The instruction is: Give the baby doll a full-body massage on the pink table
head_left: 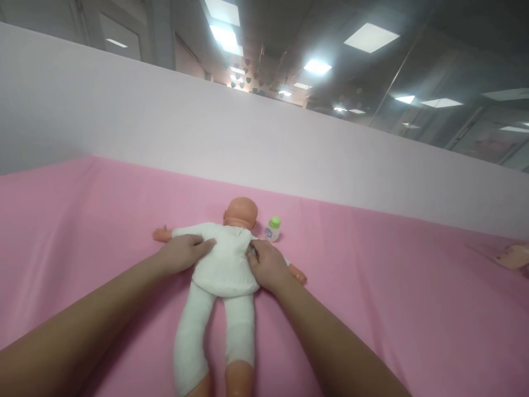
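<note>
A baby doll [225,259] with a bald head and a white cloth body lies stretched out, apparently face down, head away from me. My left hand [182,252] grips its upper left side, thumb pressed on the back and fingers curled around the arm. On the other side, my right hand [268,264] is closed at the shoulder and armpit, thumb and fingers pinching the white cloth. A small dark patch shows between those fingers; I cannot tell what it is. Close to the doll's head stands a small clear bottle [271,230] with a green cap.
Pink sheeting [413,298] covers the surface under the doll. A low white wall [264,149] runs along the back, with glass above it reflecting ceiling lights. At the far right edge, part of another doll-like head [514,257] shows.
</note>
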Motion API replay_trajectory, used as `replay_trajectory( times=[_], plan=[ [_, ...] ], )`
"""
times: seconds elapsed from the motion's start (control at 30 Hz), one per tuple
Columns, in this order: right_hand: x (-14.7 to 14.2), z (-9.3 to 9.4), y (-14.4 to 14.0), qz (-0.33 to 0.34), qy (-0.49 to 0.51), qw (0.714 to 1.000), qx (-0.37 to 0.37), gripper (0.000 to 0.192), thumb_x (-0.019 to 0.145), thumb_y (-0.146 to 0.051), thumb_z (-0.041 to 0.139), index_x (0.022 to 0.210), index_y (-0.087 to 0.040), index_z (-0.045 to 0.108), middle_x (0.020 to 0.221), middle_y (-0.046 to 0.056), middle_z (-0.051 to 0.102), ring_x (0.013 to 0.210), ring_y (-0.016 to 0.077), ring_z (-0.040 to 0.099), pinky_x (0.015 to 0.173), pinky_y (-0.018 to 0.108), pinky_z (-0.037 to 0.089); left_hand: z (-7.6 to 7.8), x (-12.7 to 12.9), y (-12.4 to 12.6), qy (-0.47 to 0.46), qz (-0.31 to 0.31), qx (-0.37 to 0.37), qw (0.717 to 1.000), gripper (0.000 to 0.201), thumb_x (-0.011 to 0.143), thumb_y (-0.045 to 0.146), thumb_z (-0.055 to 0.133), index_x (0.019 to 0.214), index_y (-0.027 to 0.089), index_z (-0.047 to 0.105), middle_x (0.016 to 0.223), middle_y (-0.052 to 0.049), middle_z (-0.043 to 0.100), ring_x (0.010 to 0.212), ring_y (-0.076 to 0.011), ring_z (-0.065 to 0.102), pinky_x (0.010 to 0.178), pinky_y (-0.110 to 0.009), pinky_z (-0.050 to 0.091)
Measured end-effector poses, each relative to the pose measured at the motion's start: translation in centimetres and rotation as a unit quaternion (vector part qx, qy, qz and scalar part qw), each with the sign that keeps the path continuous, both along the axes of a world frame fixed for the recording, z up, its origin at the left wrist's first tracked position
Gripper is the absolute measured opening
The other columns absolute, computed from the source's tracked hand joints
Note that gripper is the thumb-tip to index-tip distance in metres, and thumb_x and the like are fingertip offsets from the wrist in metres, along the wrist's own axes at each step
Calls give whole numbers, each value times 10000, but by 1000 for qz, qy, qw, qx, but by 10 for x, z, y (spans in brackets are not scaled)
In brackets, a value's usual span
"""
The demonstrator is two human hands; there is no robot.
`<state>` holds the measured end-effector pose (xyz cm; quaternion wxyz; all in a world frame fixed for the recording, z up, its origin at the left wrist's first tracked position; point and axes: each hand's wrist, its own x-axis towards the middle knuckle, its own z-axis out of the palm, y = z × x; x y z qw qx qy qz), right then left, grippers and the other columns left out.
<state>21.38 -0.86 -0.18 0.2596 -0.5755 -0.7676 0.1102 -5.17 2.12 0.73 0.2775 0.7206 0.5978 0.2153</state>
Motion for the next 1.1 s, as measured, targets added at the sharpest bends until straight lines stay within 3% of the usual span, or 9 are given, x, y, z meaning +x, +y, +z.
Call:
replay_trajectory(
  times=[0.17,0.4,0.5,0.6,0.67,0.73,0.8,0.9,1.1],
  plan=[
    [0,-2,3,-11,-9,1000,1,93,931,-221,522,891,-223,606,900,43,666,778,193,582,675,301,389,-6,10,-3,-37,-14,0,999,663,833,794,414,829,199,708,988,-128,753,966,-355,689,817,-427,501],
    [-2,-2,5,-15,28,999,5,207,991,-366,502,972,-234,661,933,49,694,847,205,612,725,309,397,-10,17,-4,-123,-17,-42,991,706,857,775,458,1017,144,731,1176,-156,730,1141,-365,646,955,-441,492],
    [-3,-4,6,-32,21,999,4,251,985,-423,512,939,-227,662,903,56,690,818,209,609,711,313,392,-5,22,-9,-134,0,-17,991,630,869,737,483,913,151,710,1021,-140,758,997,-340,689,817,-405,524],
    [-3,-6,8,-36,14,999,3,226,983,-385,511,949,-223,665,905,59,687,815,208,609,709,311,393,7,25,-14,-20,82,46,995,533,865,692,501,701,196,605,737,-77,705,757,-295,677,713,-413,497],
    [-3,-6,8,-34,12,999,3,206,980,-357,514,969,-221,668,913,60,687,825,208,609,717,310,396,14,25,-18,42,98,126,986,436,870,599,529,683,207,568,709,-51,675,740,-275,653,755,-430,486],
    [-3,-5,8,-35,5,999,4,196,975,-344,524,973,-215,670,924,64,688,839,209,606,729,311,397,17,26,-22,41,55,220,973,315,872,498,542,769,206,603,819,-59,695,834,-275,647,820,-434,483],
    [-4,-4,7,-35,5,999,2,195,972,-341,527,977,-210,672,938,64,688,854,206,605,744,310,398,17,28,-26,10,-37,279,959,270,877,437,544,956,204,657,1007,-76,709,986,-280,633,896,-429,480],
    [-4,-4,7,-29,14,999,-4,211,977,-343,518,1015,-213,679,953,59,686,871,198,608,769,305,405,15,36,-33,17,-155,291,944,354,880,384,564,1183,231,663,1215,-74,676,1153,-291,580,1018,-461,434],
    [-3,-5,7,-31,19,999,-17,220,972,-343,529,1057,-211,683,992,68,689,897,199,614,806,308,421,12,41,-37,59,-165,289,941,365,897,331,536,1196,189,690,1170,-99,688,1128,-301,589,998,-479,449]
  ],
)
